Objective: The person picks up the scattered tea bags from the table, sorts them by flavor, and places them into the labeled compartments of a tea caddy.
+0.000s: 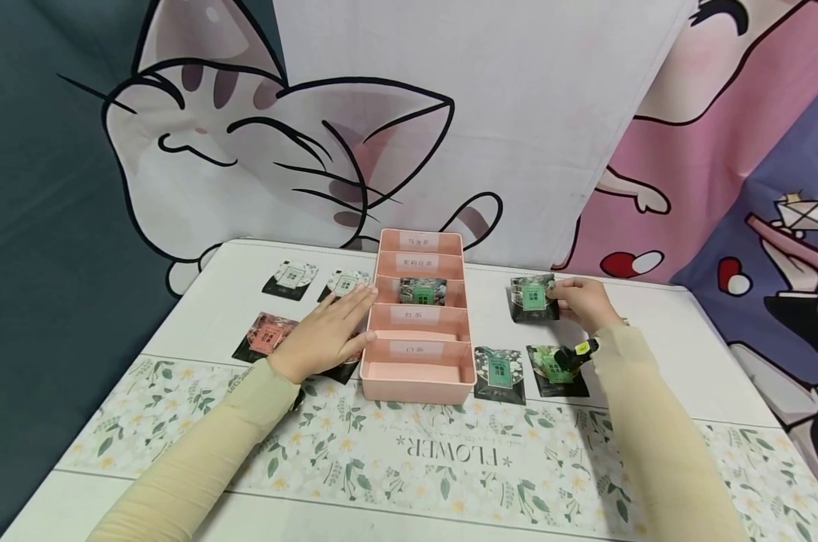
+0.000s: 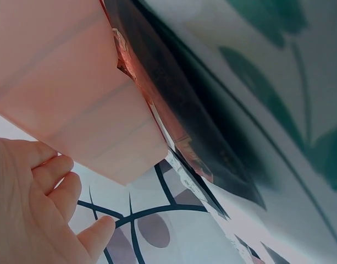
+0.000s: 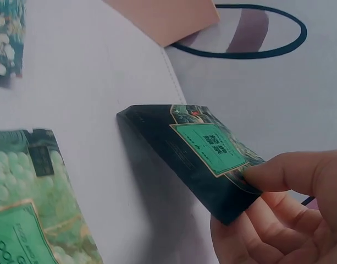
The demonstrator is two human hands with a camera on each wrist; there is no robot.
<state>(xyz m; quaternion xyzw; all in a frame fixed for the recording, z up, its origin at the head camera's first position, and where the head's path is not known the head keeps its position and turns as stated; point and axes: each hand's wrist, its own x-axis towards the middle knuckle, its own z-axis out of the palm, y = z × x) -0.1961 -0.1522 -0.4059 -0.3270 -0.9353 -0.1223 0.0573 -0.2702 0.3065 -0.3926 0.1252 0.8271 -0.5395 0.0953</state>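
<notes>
My right hand (image 1: 584, 301) pinches the edge of a black tea sachet with a green label (image 1: 532, 296), thumb on the front and fingers behind. In the right wrist view this sachet (image 3: 184, 148) is tilted above the white surface, its far edge lower. My left hand (image 1: 328, 331) lies with fingers extended along the left side of a pink compartment box (image 1: 417, 390). From the left wrist, fingertips show right at the box's wall (image 2: 75, 110). One green-labelled sachet (image 1: 422, 292) stands in the box's middle compartment; the other compartments show paper labels.
Right of the box lie a white-flowered sachet (image 1: 500, 375) and a green grape-patterned sachet (image 1: 551, 373). On the left are pale sachets (image 1: 291, 278) and red-labelled sachets (image 1: 267, 336), partly under my left hand. A cartoon-cat cloth (image 1: 551, 113) hangs behind the table.
</notes>
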